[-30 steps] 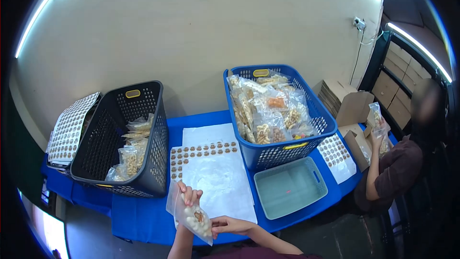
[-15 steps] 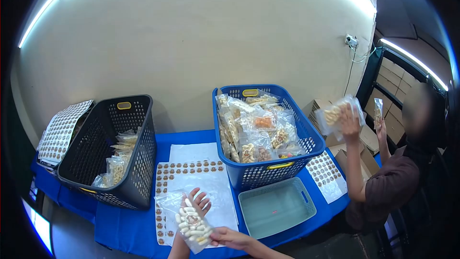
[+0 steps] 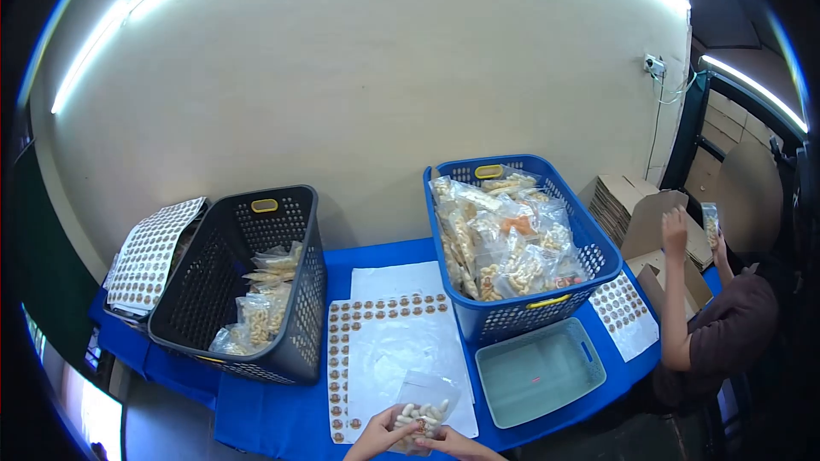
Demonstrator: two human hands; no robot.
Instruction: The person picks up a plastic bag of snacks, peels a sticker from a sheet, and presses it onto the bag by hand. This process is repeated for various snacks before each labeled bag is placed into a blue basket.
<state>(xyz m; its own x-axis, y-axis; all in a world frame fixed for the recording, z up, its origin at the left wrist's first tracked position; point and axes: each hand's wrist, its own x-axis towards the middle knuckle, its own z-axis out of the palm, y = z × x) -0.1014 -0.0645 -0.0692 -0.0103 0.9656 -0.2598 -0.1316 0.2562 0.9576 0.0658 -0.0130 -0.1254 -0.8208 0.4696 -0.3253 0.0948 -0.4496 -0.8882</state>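
Clear bag [image 3: 424,412] over the desk [image 3: 282,414].
My left fingers [image 3: 401,433] and right fingers [image 3: 436,442] gripped its sides; its long axis leaned slightly right, flat end toward the wall [image 3: 359,111].

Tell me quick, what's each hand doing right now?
Left hand: closed, holding the clear bag of white pieces by its left side.
Right hand: closed, holding the same bag at its lower right.

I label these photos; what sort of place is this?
Probably a small snack-packing workroom: sheets of round stickers, a blue basket of filled bags, and flattened cardboard.
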